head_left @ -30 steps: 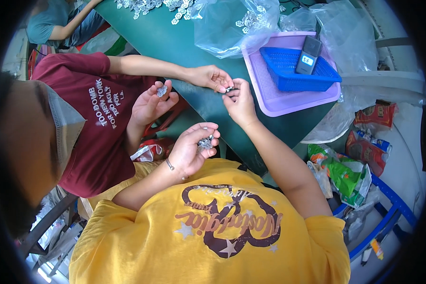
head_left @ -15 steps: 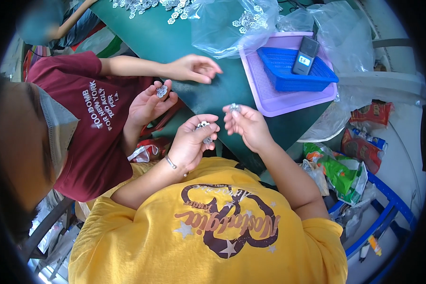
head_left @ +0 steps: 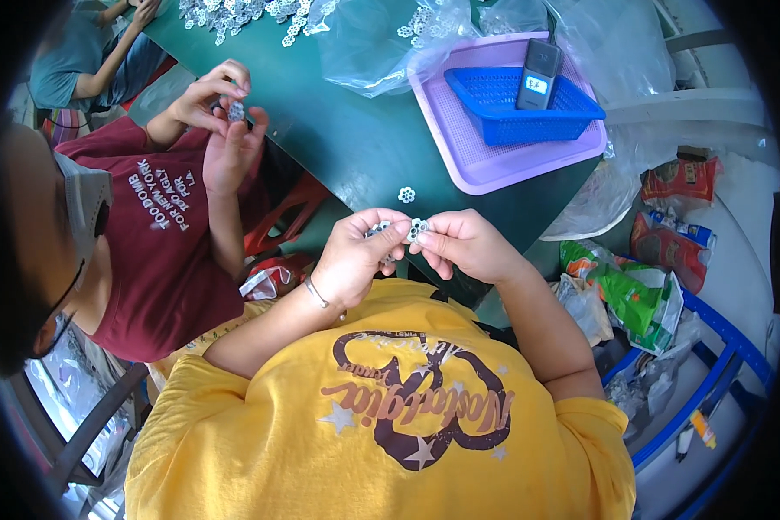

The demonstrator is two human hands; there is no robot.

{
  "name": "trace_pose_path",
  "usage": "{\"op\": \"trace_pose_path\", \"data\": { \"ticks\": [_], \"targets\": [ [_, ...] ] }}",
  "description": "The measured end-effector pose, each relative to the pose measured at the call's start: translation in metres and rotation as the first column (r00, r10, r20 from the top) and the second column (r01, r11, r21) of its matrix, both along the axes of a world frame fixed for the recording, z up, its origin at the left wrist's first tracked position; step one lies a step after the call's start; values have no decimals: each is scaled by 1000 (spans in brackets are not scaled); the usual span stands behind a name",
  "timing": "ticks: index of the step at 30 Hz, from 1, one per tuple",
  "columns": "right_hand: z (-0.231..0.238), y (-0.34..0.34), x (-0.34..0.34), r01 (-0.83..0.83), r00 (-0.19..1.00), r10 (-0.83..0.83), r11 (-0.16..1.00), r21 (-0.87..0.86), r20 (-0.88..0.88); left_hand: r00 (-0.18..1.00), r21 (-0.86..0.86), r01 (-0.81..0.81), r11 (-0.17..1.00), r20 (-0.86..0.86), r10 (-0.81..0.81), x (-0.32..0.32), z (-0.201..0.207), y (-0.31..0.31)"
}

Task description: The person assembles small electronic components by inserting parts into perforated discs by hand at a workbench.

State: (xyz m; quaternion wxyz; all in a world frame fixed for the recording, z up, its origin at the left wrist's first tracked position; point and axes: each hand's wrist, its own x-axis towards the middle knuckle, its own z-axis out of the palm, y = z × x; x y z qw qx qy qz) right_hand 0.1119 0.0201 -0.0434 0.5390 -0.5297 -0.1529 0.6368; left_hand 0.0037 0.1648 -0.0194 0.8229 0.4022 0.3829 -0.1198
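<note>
In front of my chest, my left hand (head_left: 354, 256) is closed around several small silvery flower-shaped pieces (head_left: 377, 230) with round holes, mostly covered by its fingers. My right hand (head_left: 472, 246) pinches another flower-shaped piece (head_left: 417, 230) at its edge. That piece touches the left thumb tip, so the two hands meet there. Just beyond them a single flower-shaped piece with holes (head_left: 406, 195) lies flat near the edge of the green table (head_left: 338, 160).
A lilac tray (head_left: 477, 178) holds a blue basket (head_left: 511, 130) with a dark handheld device (head_left: 539, 74). Clear plastic bags (head_left: 364, 52) and a pile of flower-shaped pieces (head_left: 225, 16) lie farther back. At left, a co-worker's hands (head_left: 225, 130) hold a similar piece.
My right hand has come left and down to meet my left hand. A loose piece now shows on the table where none was seen. The co-worker's hands have come together.
</note>
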Motion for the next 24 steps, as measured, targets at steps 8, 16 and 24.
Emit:
{"op": "trace_pose_path", "data": {
  "ticks": [8,16,24],
  "targets": [
    [-5,-8,-11,383,916,-400,892,242,24,997,-49,-82,995,9,82,3,0,-6],
    [-4,-9,-7,387,914,-404,888,250,21,998,-22,-61,998,29,61,5,0,-9],
    [-1,1,0,379,916,-399,895,234,42,990,-56,-127,990,56,130,8,4,-4]
  ]
}}
